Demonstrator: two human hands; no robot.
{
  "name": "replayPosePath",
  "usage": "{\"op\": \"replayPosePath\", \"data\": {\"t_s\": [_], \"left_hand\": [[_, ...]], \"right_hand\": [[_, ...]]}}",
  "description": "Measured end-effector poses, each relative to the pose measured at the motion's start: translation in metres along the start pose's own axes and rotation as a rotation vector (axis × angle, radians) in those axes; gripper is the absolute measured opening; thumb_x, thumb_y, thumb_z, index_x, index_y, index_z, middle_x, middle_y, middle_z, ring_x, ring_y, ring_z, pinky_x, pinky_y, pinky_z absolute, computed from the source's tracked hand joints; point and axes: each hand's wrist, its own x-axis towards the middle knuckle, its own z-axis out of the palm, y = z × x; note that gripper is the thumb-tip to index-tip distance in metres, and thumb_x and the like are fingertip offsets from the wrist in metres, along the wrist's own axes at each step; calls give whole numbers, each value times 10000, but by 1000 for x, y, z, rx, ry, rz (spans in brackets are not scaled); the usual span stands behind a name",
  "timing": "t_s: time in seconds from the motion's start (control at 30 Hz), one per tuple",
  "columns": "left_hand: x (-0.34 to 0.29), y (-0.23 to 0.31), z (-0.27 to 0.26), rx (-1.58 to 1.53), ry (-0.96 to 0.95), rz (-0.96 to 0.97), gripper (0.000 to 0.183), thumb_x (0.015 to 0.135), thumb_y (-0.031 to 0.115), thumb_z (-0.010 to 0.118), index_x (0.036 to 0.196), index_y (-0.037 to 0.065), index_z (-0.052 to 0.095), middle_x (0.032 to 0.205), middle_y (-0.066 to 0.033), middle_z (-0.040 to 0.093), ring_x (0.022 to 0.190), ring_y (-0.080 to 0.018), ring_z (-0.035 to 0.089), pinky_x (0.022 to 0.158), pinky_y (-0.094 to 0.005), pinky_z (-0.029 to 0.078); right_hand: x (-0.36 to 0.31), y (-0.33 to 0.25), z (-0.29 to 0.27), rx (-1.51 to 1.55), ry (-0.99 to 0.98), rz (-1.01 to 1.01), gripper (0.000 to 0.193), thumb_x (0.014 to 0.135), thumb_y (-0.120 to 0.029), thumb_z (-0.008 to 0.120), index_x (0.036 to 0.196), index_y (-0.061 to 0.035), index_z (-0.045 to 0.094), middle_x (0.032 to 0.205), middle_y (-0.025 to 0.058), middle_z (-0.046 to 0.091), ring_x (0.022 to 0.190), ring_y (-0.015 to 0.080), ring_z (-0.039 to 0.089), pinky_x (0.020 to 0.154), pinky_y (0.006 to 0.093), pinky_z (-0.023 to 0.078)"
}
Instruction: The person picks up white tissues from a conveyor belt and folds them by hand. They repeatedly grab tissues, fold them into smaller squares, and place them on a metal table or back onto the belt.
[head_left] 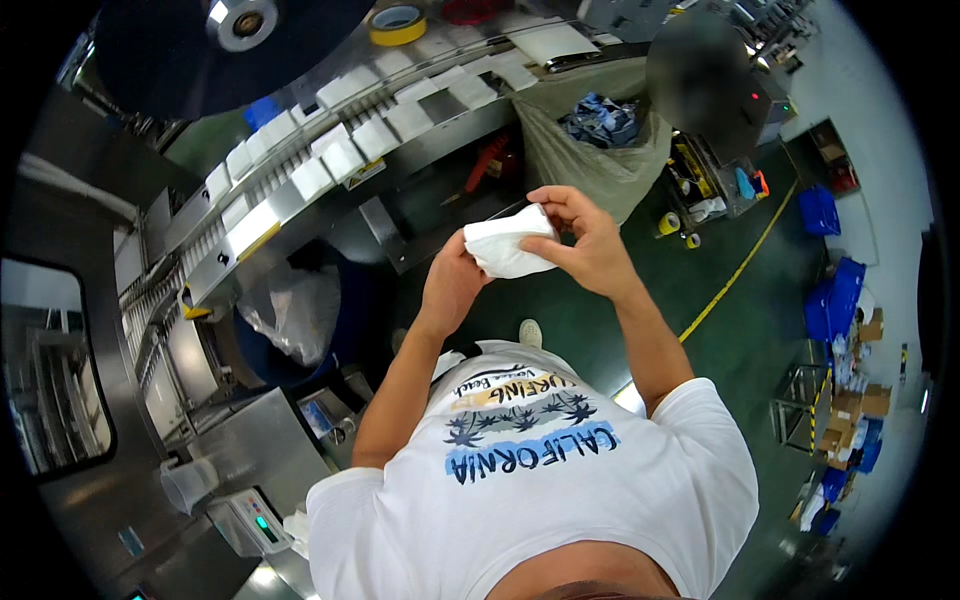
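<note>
Green floor (690,275) beneath; left hand (453,284) and right hand (588,243) grip the white cloth (500,247) between them, long axis crosswise.

From the wearer's head, the fisheye view looks steeply down over the white shirt (530,515), with the left hand (453,287) and right hand (588,245) close by near mid-frame; farther off, the conveyor (420,143) and yellow floor line (739,274) spread toward the dark, curved rim.
</note>
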Motion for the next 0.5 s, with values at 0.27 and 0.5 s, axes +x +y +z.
{"op": "replayPosePath", "data": {"t_s": [0.27, 0.5], "left_hand": [[9, 3, 17, -657, 213, -17, 324, 924, 59, 797, 1158, 2, 580, 1097, -78, 691, 997, -135, 668, 895, -288, 548], [-20, 65, -8, 15, 206, 10, 275, 833, 45, 857, 999, 14, 640, 931, -61, 714, 838, -102, 657, 737, -262, 533]], "right_hand": [[-7, 16, 14, 156, 101, 51, 472, 922, -100, 784, 1338, 8, 589, 1115, 82, 709, 938, 107, 659, 818, 271, 543], [-24, 92, 14, 860, -136, 338, 429, 1075, -322, 584, 1376, -15, 595, 1261, 98, 690, 1181, 194, 652, 1022, 387, 517]]}}
